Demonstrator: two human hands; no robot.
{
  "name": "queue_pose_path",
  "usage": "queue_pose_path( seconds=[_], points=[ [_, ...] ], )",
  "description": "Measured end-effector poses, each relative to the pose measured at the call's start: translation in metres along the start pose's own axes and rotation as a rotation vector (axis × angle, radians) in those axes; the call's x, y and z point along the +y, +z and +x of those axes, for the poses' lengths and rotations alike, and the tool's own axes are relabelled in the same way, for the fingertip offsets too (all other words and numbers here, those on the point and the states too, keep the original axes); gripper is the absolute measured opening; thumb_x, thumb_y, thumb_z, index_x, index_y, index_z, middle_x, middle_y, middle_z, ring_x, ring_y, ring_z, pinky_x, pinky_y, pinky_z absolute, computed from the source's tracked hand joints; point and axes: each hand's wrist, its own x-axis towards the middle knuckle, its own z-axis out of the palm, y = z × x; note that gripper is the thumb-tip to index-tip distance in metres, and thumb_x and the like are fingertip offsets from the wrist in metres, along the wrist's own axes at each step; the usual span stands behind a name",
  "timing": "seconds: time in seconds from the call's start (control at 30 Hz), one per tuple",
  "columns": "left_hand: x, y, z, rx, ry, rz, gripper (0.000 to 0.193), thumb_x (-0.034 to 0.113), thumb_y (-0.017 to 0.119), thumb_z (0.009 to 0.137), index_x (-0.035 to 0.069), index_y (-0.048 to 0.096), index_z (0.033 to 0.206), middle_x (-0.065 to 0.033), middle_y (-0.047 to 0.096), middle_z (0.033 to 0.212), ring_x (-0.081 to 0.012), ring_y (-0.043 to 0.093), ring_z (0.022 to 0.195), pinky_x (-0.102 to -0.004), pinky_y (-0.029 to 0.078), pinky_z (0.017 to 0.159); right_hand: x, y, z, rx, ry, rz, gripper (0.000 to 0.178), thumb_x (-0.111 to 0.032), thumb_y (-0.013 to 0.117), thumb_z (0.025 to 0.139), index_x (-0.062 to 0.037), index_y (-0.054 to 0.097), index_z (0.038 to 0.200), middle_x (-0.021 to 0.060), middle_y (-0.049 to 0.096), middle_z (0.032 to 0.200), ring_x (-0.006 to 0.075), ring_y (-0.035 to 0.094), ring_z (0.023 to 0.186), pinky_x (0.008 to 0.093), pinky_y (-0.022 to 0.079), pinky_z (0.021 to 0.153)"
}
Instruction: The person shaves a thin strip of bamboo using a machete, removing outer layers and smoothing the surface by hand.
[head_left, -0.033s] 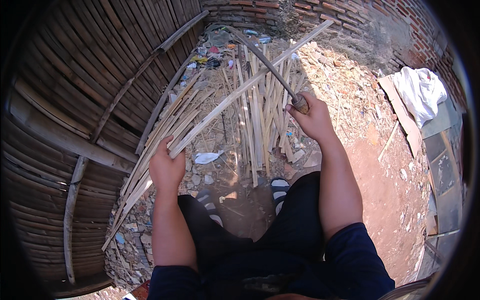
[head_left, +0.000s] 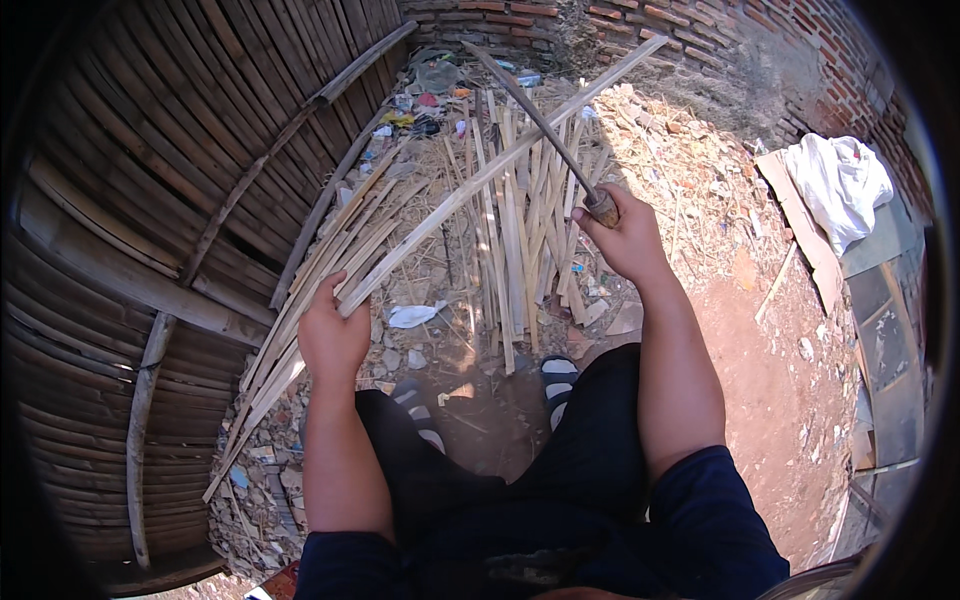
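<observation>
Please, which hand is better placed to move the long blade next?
Probably the right hand: it holds the handle of the long blade, which crosses the wooden strip in view. The left hand holds the strip's near end.

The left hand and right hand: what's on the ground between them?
In the head view, loose wooden strips lie on rubble-strewn ground between the left hand and the right hand, with a crumpled white scrap nearer the left.

L hand (head_left: 335,335): fwd, back of hand up, fingers (head_left: 331,290) closed in grip. L forearm (head_left: 345,460): extended approx. straight fwd. R hand (head_left: 632,235): farther fwd than L, also closed in grip; R thumb (head_left: 592,226) pointing inward. R forearm (head_left: 683,350): angled inward. Hands well apart.
</observation>
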Motion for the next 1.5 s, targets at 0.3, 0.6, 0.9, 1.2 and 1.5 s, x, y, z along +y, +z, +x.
queue_pose_path(
  seconds=[0.3, 0.6, 0.9, 1.2, 1.5],
  points=[
    [-0.004, 0.011, -0.002, -0.047, 0.011, -0.022, 0.046, 0.034, 0.082, 0.083, 0.013, 0.076, 0.124, -0.0189, 0.078, 0.096, -0.0363, 0.076, 0.089, -0.0420, 0.057, 0.079, -0.040, 0.029, -0.022, -0.458, -0.435, -0.258, 0.032, -0.030, 0.084, 0.081, -0.0112, 0.073, 0.105, 0.0159, 0.071, 0.085, 0.0422, 0.070, 0.086, 0.0513, 0.053, 0.073],
    [-0.006, -0.001, 0.004, -0.003, -0.067, 0.014, 0.050, 0.036, 0.083, 0.083, 0.014, 0.075, 0.127, -0.0195, 0.077, 0.099, -0.0361, 0.076, 0.091, -0.0429, 0.057, 0.080, 0.002, 0.002, 0.001, -0.099, -0.025, -0.008, 0.046, -0.038, 0.080, 0.090, -0.0045, 0.071, 0.120, 0.0230, 0.074, 0.096, 0.0413, 0.072, 0.095, 0.0480, 0.056, 0.085],
    [-0.001, 0.007, 0.002, -0.029, -0.065, -0.035, 0.050, 0.035, 0.083, 0.083, 0.015, 0.075, 0.128, -0.0190, 0.077, 0.094, -0.0356, 0.076, 0.087, -0.0432, 0.057, 0.079, -0.016, 0.015, -0.013, -0.387, -0.264, -0.122, 0.035, -0.031, 0.084, 0.087, -0.0048, 0.071, 0.105, 0.0173, 0.071, 0.086, 0.0354, 0.071, 0.083, 0.0453, 0.054, 0.076],
    [-0.008, 0.000, 0.002, 0.026, -0.024, -0.005, 0.049, 0.034, 0.083, 0.083, 0.015, 0.075, 0.127, -0.0192, 0.077, 0.094, -0.0362, 0.076, 0.088, -0.0434, 0.057, 0.078, -0.006, -0.001, -0.002, -0.185, -0.084, -0.041, 0.039, -0.034, 0.083, 0.087, -0.0060, 0.072, 0.111, 0.0196, 0.073, 0.091, 0.0402, 0.071, 0.088, 0.0479, 0.055, 0.079],
    [0.001, 0.006, 0.001, 0.031, -0.004, 0.025, 0.048, 0.035, 0.082, 0.084, 0.014, 0.075, 0.126, -0.0178, 0.077, 0.091, -0.0359, 0.075, 0.083, -0.0443, 0.057, 0.076, -0.017, 0.000, -0.013, -0.381, -0.181, -0.092, 0.040, -0.035, 0.083, 0.087, -0.0060, 0.072, 0.112, 0.0216, 0.073, 0.093, 0.0426, 0.071, 0.092, 0.0493, 0.055, 0.081]
  ],
)
